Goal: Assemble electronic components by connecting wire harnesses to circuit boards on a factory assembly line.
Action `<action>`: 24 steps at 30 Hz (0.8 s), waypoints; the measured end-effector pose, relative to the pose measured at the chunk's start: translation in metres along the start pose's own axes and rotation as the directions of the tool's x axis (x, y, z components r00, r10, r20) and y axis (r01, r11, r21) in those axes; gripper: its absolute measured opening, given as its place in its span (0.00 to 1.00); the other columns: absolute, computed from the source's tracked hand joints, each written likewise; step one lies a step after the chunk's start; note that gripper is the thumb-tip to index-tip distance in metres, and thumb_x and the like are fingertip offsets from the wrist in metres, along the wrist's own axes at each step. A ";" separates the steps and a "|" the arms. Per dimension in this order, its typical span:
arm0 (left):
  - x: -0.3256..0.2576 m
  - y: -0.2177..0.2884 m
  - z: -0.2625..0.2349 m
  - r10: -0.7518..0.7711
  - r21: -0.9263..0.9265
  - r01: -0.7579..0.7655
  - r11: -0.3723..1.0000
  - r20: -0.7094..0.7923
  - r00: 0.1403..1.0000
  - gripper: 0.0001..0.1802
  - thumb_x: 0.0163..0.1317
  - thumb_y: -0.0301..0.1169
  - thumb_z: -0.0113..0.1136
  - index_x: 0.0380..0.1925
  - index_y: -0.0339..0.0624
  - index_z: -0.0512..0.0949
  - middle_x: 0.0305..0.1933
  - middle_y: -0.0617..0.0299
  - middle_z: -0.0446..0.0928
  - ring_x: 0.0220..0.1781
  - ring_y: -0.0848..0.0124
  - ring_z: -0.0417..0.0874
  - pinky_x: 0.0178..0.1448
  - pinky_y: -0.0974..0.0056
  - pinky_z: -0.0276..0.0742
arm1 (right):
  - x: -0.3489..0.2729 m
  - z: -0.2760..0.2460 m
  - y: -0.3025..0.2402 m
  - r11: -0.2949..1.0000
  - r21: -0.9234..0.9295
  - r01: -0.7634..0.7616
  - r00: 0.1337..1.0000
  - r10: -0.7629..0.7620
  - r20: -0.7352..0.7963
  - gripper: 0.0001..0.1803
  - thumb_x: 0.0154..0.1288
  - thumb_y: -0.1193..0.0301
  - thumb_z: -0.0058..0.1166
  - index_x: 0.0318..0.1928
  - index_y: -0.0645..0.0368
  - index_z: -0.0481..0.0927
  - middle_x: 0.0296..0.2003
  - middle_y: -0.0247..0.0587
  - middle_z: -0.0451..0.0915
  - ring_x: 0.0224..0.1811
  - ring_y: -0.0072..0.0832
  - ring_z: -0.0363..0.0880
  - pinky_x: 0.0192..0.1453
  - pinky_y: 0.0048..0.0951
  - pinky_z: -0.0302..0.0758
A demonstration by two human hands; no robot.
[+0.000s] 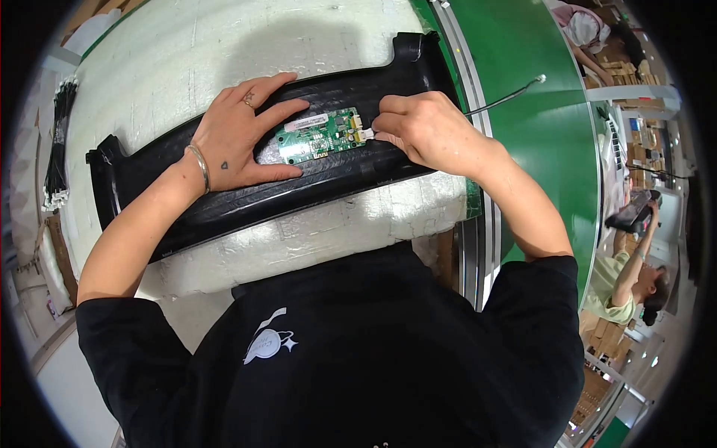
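A green circuit board (323, 140) lies in the middle of a long black plastic housing (351, 173) with raised ends. My left hand (239, 133) rests on the housing, fingers spread around the board's left end. At the board's right edge my right hand (429, 133) is closed in a pinch on a cable with a white plug (366, 135), against the board's sockets. Whether the plug is fully seated is hidden by the fingers. The cable's dark free part (508, 97) runs out past my right hand and ends in another white connector.
The housing sits on a pad wrapped in clear film (179, 56). A bundle of black cables with white ends (60, 142) lies at the left edge. Metal rails (472, 97) separate the pad from a green belt (523, 45) on the right. Co-workers (627, 276) are beyond.
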State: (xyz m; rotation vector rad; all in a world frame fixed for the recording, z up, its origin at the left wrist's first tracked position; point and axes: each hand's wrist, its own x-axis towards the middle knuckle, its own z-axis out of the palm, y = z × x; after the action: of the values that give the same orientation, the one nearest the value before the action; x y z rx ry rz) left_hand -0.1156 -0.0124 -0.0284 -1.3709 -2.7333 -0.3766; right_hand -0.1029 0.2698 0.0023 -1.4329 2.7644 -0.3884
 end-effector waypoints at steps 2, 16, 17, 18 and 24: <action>0.000 -0.001 0.000 0.005 -0.005 -0.006 1.000 -0.021 1.000 0.38 0.47 0.57 0.63 0.56 0.52 0.70 0.67 0.56 0.59 0.63 0.54 0.65 0.63 0.53 0.62 | 0.000 0.000 0.000 1.000 0.023 0.008 1.000 -0.008 -0.016 0.05 0.51 0.74 0.58 0.25 0.63 0.78 0.26 0.40 0.75 0.26 0.38 0.78 0.29 0.35 0.76; -0.001 -0.004 0.003 -0.026 -0.113 0.022 0.993 -0.036 0.999 0.39 0.40 0.50 0.68 0.55 0.50 0.71 0.66 0.54 0.61 0.63 0.52 0.66 0.62 0.53 0.62 | 0.002 0.000 -0.001 0.997 0.070 -0.026 0.999 0.024 0.028 0.07 0.52 0.75 0.58 0.23 0.63 0.74 0.24 0.42 0.71 0.24 0.38 0.76 0.25 0.35 0.73; 0.000 -0.004 0.002 -0.026 -0.125 0.021 0.992 -0.039 0.999 0.39 0.40 0.50 0.68 0.55 0.50 0.71 0.66 0.54 0.61 0.63 0.52 0.66 0.62 0.53 0.62 | 0.002 -0.002 0.000 0.997 0.063 -0.043 0.998 0.040 0.044 0.07 0.52 0.75 0.57 0.24 0.63 0.74 0.24 0.42 0.71 0.24 0.38 0.76 0.25 0.35 0.73; 0.000 -0.004 0.001 -0.027 -0.118 0.021 0.993 -0.051 0.998 0.37 0.42 0.51 0.68 0.54 0.51 0.72 0.66 0.56 0.61 0.62 0.53 0.66 0.62 0.53 0.62 | 0.003 -0.003 0.000 0.997 0.063 -0.047 0.997 0.044 0.055 0.07 0.52 0.75 0.57 0.24 0.63 0.74 0.24 0.42 0.71 0.24 0.38 0.76 0.25 0.35 0.73; 0.000 -0.004 0.005 -0.029 -0.151 0.017 0.988 -0.074 0.997 0.38 0.39 0.49 0.69 0.53 0.49 0.72 0.65 0.55 0.62 0.63 0.52 0.66 0.62 0.52 0.62 | 0.003 -0.004 0.004 0.988 0.155 -0.031 0.998 0.023 0.054 0.06 0.52 0.78 0.57 0.24 0.64 0.73 0.23 0.42 0.70 0.24 0.39 0.75 0.24 0.35 0.73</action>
State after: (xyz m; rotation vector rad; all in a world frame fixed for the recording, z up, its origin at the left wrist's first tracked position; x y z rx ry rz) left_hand -0.1183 -0.0137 -0.0343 -1.3282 -2.7100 -0.6341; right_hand -0.1078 0.2705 0.0057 -1.3492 2.6432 -0.5440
